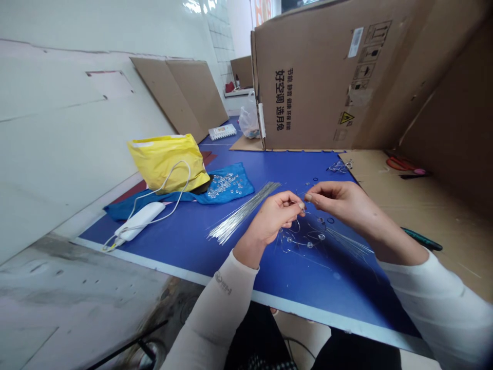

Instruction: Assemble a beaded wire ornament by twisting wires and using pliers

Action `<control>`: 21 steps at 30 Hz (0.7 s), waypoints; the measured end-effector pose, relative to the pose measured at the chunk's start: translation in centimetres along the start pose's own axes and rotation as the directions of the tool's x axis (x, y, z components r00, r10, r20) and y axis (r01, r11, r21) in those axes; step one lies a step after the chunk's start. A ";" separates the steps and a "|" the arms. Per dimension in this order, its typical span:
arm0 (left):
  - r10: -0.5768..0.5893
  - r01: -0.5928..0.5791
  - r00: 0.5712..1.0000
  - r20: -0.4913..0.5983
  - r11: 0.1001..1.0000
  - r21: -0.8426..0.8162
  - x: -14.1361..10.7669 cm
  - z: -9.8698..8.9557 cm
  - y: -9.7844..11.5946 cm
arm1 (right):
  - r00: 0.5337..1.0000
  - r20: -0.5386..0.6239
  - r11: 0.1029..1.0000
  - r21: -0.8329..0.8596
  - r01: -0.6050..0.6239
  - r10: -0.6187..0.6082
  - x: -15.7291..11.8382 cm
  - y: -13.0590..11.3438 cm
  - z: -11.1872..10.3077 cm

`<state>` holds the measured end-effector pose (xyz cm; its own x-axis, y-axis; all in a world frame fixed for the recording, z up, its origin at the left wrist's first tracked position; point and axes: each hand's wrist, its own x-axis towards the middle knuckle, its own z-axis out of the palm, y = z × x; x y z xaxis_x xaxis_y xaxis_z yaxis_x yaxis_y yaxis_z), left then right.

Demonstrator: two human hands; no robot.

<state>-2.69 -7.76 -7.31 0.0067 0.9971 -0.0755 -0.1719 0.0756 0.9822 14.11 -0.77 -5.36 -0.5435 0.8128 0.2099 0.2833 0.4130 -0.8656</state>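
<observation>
Above the blue desk (162, 241), the left hand (267, 218) and right hand (341, 200) each kept a closed, pinching grip on a thin beaded wire (308, 244); a bundle of silver wires (242, 210) lay just beside the left hand.

left sleeve (215, 313): fitted, cream-white, dark lettering (223, 283) on forearm | right sleeve (435, 303): matching cream-white | left hand (267, 218), right hand (341, 200): bare | trousers (254, 334): black
</observation>
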 end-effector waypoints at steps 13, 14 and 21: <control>-0.051 0.059 0.992 0.119 0.996 -0.063 -0.2 -0.1 0.0 | 0.986 0.076 0.981 0.115 -0.155 0.147 0.0 -0.6 -0.4; -0.052 0.060 0.991 0.121 0.996 -0.069 -0.1 -0.1 0.0 | 0.985 0.088 0.981 0.111 -0.156 0.147 -0.1 -0.6 -0.4; -0.050 0.062 0.991 0.124 0.993 -0.101 -0.2 0.0 0.0 | 0.998 0.010 0.998 -0.008 -0.061 0.062 -0.3 -0.4 -0.3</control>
<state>-2.74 -7.93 -7.29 0.1372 0.9852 -0.1025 -0.2694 0.1367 0.9533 14.39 -1.01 -4.89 -0.5327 0.8326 0.1518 0.3225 0.3655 -0.8732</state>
